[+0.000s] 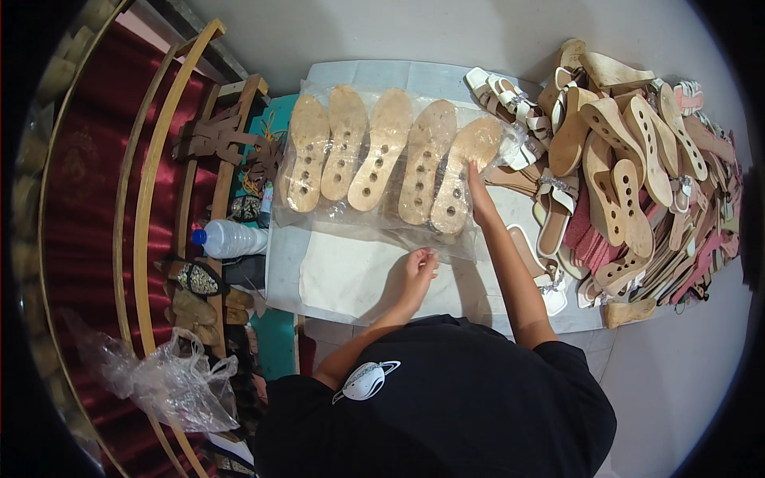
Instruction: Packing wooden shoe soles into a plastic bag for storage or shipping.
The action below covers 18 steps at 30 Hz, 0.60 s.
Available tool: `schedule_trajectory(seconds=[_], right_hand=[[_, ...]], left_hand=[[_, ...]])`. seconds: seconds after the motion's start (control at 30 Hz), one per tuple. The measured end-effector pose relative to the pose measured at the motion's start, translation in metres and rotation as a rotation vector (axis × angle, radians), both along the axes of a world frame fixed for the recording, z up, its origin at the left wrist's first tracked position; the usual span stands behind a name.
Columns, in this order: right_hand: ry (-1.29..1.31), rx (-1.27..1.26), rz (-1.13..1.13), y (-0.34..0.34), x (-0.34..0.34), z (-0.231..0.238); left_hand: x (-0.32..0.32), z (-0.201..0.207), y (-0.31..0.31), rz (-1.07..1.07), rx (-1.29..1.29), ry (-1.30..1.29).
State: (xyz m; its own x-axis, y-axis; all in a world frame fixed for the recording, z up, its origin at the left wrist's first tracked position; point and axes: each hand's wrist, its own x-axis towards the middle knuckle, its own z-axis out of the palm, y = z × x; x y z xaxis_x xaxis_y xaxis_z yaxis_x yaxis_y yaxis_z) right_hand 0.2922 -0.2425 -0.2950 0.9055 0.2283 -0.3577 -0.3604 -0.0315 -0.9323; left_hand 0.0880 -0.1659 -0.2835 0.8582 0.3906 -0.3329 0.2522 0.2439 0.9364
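Several pale wooden shoe soles (382,155), each with a row of round holes, lie side by side under a clear plastic bag (374,219) on the table. My right hand (478,195) grips the bag's right side beside the last sole; part of its fingers is hidden behind the edge. Close to the bag's lower edge, my left hand (420,271) is closed, fingertips pinched on the loose plastic. Beneath it lies a white sheet (343,275).
On the right is a large heap of wooden soles (617,143), with white sandals (554,215) along its near side. Left of the table (284,279) stand a water bottle (231,239), a wooden rack (145,183) and a crumpled plastic bag (179,382). A wall closes off the back.
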Motion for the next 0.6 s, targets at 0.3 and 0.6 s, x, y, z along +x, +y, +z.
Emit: schedule_trajectory(seconds=[0.3,0.6], right_hand=[[-0.16,-0.421,0.171,-0.016,0.013,0.02],[-0.39,-0.727,0.256,-0.012,0.01,0.046]], left_hand=[[0.045,-0.047,-0.011,0.006,-0.807,0.098],[0.04,-0.036,0.005,-0.045,-0.727,0.062]])
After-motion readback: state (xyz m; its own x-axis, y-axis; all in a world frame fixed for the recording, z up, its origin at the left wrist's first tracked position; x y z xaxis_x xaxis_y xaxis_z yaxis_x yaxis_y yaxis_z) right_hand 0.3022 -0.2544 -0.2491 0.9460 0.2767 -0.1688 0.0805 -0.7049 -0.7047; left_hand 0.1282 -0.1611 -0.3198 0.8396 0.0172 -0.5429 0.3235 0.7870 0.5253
